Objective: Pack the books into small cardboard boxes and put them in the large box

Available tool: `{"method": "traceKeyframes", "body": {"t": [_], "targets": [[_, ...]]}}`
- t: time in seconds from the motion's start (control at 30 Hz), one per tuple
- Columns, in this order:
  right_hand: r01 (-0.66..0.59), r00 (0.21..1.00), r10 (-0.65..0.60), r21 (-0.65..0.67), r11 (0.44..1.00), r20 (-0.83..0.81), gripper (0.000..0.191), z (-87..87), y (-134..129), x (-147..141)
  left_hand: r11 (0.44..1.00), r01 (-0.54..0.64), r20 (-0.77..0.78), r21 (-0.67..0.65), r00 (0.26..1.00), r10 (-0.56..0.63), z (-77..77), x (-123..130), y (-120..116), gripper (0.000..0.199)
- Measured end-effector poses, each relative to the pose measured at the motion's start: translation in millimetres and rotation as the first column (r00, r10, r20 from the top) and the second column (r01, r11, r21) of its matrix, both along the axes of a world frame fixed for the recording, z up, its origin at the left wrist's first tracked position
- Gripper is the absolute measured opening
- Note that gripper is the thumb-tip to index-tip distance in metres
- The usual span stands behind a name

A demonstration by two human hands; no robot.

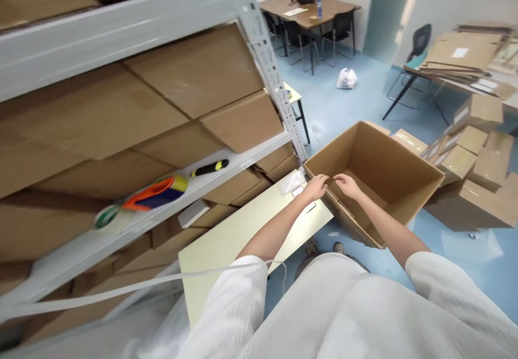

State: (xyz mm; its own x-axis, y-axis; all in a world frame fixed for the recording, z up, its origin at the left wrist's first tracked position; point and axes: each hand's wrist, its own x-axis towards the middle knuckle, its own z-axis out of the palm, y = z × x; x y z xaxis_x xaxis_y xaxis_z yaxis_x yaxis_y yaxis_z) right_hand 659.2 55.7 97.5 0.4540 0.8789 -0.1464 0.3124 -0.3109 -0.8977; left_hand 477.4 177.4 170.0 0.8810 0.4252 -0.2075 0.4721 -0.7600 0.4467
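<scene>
A large open cardboard box (399, 156) stands tilted in view in front of me, its flaps not raised. My left hand (317, 188) is at the box's left rim, fingers curled together. Over the opening, just inside that same rim, is my right hand (347, 185), with its fingers bent and pinched toward the left hand. A small gap separates the two hands. Whatever is between the fingers of either hand is too small to make out. Beside my left hand, a phone-like white object with a dark outline (309, 207) lies on the pale tabletop (226, 251).
Left of me rises a metal shelf (259, 156) packed with cardboard boxes. A tape dispenser (156, 192) and a black-yellow utility knife (209, 168) lie on its ledge. Closed cartons (477, 170) are piled on the right. A white strap (141, 282) crosses the lower left.
</scene>
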Motion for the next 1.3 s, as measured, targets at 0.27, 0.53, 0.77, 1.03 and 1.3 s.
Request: {"method": "traceKeyframes", "body": {"t": [0.27, 0.53, 0.77, 1.03, 1.3], "targets": [[-0.392, 0.92, 0.392, 0.072, 0.917, 0.017, 0.029, 32.9, 59.6, -106.7, 0.949, -0.314, 0.03, 0.016, 0.949, 0.313, 17.7, -137.4, -16.4, 0.05], [-0.659, 0.751, 0.66, 0.102, 0.745, 0.034, 0.029, 37.9, 96.2, -264.9, 0.803, -0.595, 0.059, -0.017, 0.801, 0.595, 21.7, -303.0, -54.7, 0.053], [-0.804, 0.593, 0.802, 0.094, 0.587, 0.067, 0.028, 37.0, 91.7, -422.1, 0.663, -0.748, 0.094, -0.023, 0.659, 0.746, 20.6, -458.1, -109.1, 0.051], [-0.942, 0.307, 0.951, 0.153, 0.298, 0.038, 0.029, 33.1, 81.0, -598.1, 0.402, -0.915, 0.228, -0.045, 0.382, 0.896, 5.4, -601.9, -174.9, 0.051], [-0.974, -0.121, 0.992, 0.189, -0.127, 0.038, 0.025, 24.3, 63.2, -766.8, 0.007, -0.999, 0.376, -0.046, -0.011, 0.927, -2.2, -693.2, -266.0, 0.049]]}}
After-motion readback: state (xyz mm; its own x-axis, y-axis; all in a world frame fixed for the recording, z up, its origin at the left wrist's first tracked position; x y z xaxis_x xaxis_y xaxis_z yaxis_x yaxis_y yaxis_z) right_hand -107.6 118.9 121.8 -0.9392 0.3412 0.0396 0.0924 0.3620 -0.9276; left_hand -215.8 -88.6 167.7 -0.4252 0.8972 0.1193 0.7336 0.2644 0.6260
